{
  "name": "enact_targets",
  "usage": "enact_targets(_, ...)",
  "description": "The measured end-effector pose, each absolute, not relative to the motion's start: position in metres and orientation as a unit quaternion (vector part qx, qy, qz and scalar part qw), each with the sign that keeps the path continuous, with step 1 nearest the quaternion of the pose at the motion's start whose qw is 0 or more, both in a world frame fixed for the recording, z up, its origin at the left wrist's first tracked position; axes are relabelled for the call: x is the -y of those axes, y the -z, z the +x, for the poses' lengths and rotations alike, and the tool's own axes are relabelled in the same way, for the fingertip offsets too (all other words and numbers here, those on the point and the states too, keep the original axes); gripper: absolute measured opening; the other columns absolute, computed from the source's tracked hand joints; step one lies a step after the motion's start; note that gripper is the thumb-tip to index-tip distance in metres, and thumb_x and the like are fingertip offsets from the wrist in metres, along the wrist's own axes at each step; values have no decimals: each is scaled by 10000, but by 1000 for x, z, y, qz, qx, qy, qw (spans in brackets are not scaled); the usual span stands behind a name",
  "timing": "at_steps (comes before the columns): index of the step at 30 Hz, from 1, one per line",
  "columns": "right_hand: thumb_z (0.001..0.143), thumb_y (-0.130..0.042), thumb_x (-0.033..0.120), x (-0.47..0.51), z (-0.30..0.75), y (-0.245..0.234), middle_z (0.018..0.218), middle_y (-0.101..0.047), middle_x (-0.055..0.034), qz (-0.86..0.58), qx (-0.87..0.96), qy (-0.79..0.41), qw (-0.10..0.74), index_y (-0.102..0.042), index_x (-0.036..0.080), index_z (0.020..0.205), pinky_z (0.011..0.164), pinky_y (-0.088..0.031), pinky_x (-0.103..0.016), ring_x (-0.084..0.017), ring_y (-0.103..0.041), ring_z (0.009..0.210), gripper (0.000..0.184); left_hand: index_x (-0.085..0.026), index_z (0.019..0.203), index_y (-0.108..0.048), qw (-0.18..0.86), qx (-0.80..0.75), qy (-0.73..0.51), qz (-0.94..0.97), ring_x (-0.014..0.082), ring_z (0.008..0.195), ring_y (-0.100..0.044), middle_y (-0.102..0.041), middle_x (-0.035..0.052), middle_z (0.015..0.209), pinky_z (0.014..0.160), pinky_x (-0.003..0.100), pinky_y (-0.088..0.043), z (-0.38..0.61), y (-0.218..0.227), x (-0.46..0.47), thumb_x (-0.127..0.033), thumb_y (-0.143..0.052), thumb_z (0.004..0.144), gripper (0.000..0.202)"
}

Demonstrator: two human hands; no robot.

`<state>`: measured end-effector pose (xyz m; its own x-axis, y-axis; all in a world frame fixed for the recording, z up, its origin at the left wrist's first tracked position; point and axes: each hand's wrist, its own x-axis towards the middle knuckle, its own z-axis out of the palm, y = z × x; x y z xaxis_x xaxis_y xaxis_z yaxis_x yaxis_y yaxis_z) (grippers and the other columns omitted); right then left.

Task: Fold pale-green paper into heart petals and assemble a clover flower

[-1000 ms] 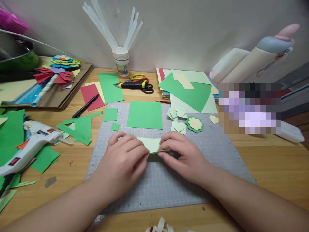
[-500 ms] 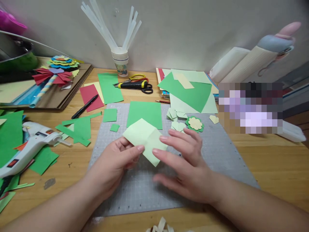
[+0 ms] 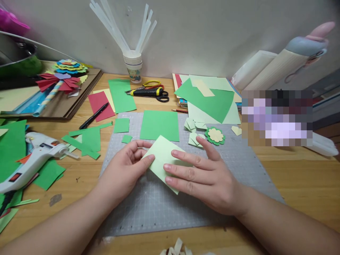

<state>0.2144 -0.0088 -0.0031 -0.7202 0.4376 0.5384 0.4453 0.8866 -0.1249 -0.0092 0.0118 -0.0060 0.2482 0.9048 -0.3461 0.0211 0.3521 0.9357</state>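
Pale green paper [image 3: 160,152]: between the two hands, over the cutting mat [image 3: 148,212], near side of the green square [image 3: 160,125]; contact with the mat cannot be told.
Long axis: slants from far left to near right.
Lie from left grip: paper extends rightward and toward the person.
Left hand [image 3: 127,166]: nearer the left corner; closed on it, thumb on top, fingers curled behind.
Right hand [image 3: 212,179]: over the right part, palm down, fingers extended and spread, pointing left; thumb hidden, so pinching beneath cannot be told.

Pale grey wall [image 3: 191,35], wooden table [image 3: 305,180]
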Motion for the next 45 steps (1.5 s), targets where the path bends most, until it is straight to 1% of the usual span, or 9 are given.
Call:
enact_targets(2,925,-539,127,5,217,5,1209,-677,32,-235,936,-6,262,-648,225,1107,1212,-111,-472,-185,-490,1290,234,-244,1115,-511,554,-541,-314,550,123,627,-508,-576,-53,684,579,237,-378,-11,9,-12,-322,-611,846,297)
enact_targets(7,950,-509,170,-1,222,13,1169,-701,20,-229,954,-59,183,-670,220,1056,1140,-295,-491,-198,-592,1181,199,-248,1124,-524,361,-576,-168,714,165,654,-539,-615,-17,785,609,301,-407,-16,12,-7,-326,-535,873,264)
enact_targets(12,964,-483,181,-2,225,13,1137,-716,14,-230,955,-107,153,-681,219,1019,1063,-390,-421,-177,-631,1116,209,-246,1123,-599,205,-463,-152,849,245,1041,-518,-553,63,1142,862,402,-426,-15,7,-2,-217,-533,870,263)
enact_targets(17,960,-480,170,-3,226,7,1123,-720,-3,-234,955,-121,139,-679,217,1018,1019,-403,-399,-179,-628,1101,212,-275,1157,-615,190,-343,-50,919,227,919,-550,-605,45,995,775,382,-451,-10,1,4,-183,-462,921,296)
enact_targets(21,945,-502,190,-2,223,0,971,-727,-67,-245,955,-126,109,-681,192,954,851,-463,-346,-187,-637,967,180,-258,1112,-648,146,-333,-38,931,240,943,-564,-630,57,1003,810,409,-448,-11,-3,9,-173,-471,908,284)
enact_targets(26,918,-552,251,0,218,-1,864,-672,-68,-268,943,-167,103,-679,182,842,732,-440,-317,-176,-597,829,163,-242,1032,-683,140,-333,-40,932,249,962,-573,-645,66,1020,832,422,-453,-11,-9,13,-171,-479,889,259)
enact_targets(34,875,-587,191,-2,212,5,921,-605,-54,-418,845,-298,148,-629,175,768,789,-453,-335,-181,-555,874,116,-204,1073,-655,165,-312,-24,935,239,957,-598,-668,67,980,862,402,-467,-10,-10,13,-121,-473,880,279)
enact_targets(39,867,-563,136,-2,208,11,925,-591,-53,-462,815,-307,167,-567,174,728,786,-447,-336,-184,-546,886,144,-186,1076,-643,144,-306,-20,941,239,964,-611,-683,78,1006,886,396,-456,-10,-11,15,-82,-463,864,296)
enact_targets(45,862,-568,136,-3,202,16,927,-569,-45,-488,797,-303,186,-550,171,753,764,-437,-322,-172,-537,862,116,-202,1203,-584,138,-305,-13,942,242,964,-620,-689,75,1048,891,408,-447,-9,-13,16,-92,-485,834,398)
